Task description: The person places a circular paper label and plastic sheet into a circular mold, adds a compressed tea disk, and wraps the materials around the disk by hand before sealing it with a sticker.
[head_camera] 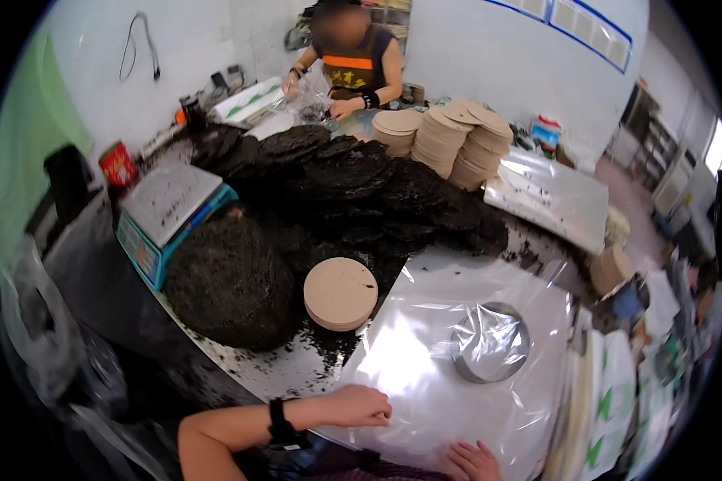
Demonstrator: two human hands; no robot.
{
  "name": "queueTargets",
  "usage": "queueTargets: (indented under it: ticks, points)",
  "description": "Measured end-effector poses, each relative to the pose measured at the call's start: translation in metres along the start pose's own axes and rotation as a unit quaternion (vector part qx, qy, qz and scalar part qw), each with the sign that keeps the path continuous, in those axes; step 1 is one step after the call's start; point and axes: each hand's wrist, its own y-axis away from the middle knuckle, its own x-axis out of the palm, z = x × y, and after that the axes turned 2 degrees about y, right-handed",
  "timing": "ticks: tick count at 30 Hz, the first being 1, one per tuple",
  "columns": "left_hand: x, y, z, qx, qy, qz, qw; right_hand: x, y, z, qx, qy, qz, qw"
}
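My left hand [358, 406], with a black band on its wrist, rests with curled fingers at the near left edge of a stack of clear plastic film [433, 397]. Its palm side is hidden, so I cannot tell whether it pinches anything. My right hand [476, 460] lies with spread fingers on the same film at the near edge. A round metal ring or tin [491, 346] stands on the stack, crinkled clear film across it. Left of the film is a short stack of round cardboard discs [340, 291]. Beside that sits a pile of dark round cakes [231, 282], apparently dried seaweed.
A teal digital scale [171, 204] stands at the left, a red can [117, 163] behind it. More dark cakes [349, 174] heap across the middle. Tall cardboard disc stacks [442, 141] rise behind. Opposite, a co-worker [358, 66] handles clear plastic. White-and-green packages [614, 397] lie at the right.
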Motion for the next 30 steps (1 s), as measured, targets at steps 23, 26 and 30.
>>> queueTargets:
  ticks: [23,26,30]
  points:
    - [-0.078,-0.017,0.055,-0.241,-0.202,-0.269,0.910,-0.051,-0.702,0.096,-0.301,0.395,-0.239,0.835]
    - [-0.076,-0.015,0.056,-0.241,-0.193,-0.258,0.915,-0.035,-0.744,0.101,-0.172,0.426,-0.104,0.882]
    - [-0.062,-0.009,0.073,-0.206,-0.201,-0.336,0.897,-0.086,-0.733,0.113,-0.321,0.338,-0.375,0.801]
